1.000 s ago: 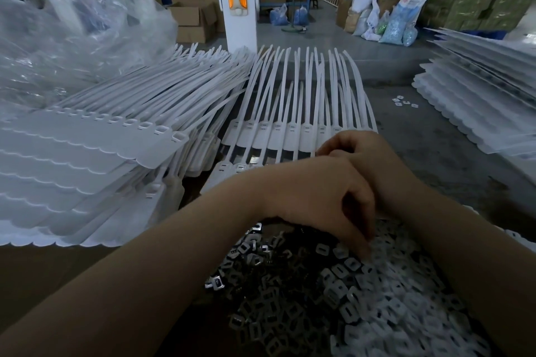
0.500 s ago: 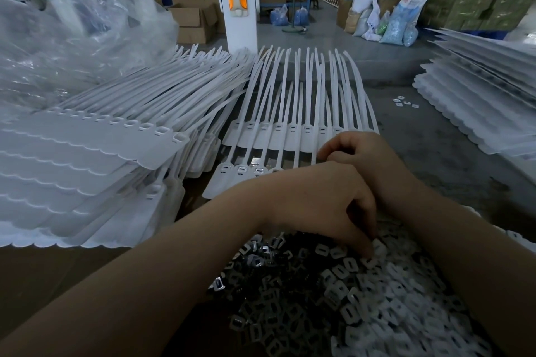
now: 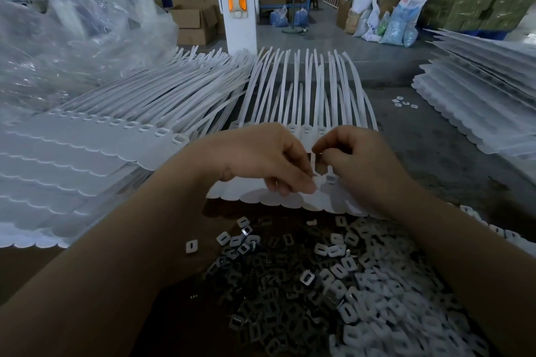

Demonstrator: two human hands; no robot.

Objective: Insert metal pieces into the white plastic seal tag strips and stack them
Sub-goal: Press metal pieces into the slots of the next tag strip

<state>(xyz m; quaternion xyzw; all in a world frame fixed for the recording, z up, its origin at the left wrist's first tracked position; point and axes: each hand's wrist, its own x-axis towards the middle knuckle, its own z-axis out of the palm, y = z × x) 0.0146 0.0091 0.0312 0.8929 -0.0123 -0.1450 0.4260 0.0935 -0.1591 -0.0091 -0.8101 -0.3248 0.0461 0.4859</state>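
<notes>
Grey concrete table top [image 3: 452,139] carries the work, with a warehouse floor of cartons and sacks far behind. On it, straight ahead, lies a white seal tag strip [image 3: 304,113], a flat sheet with a scalloped near edge and long thin tails fanning away. Both hands meet over its row of tag heads. The left hand [image 3: 261,159] has its fingers curled down, their tips pressing on the sheet's near part. The right hand [image 3: 359,165] is curled with thumb and forefinger pinched together just over a tag head; whatever sits between them is too small to make out. Nearest, below the wrists, spreads a loose heap of metal pieces [image 3: 290,298], small square clips, shiny and dark, mixed to the right with white ones. Left stands a tall slanting stack of strips [image 3: 72,171], smooth and matte. Another stack [image 3: 481,107] lies at the right edge. Crinkled clear plastic film [image 3: 72,46] billows at far left, beside a white post [image 3: 240,9] with orange inserts.
</notes>
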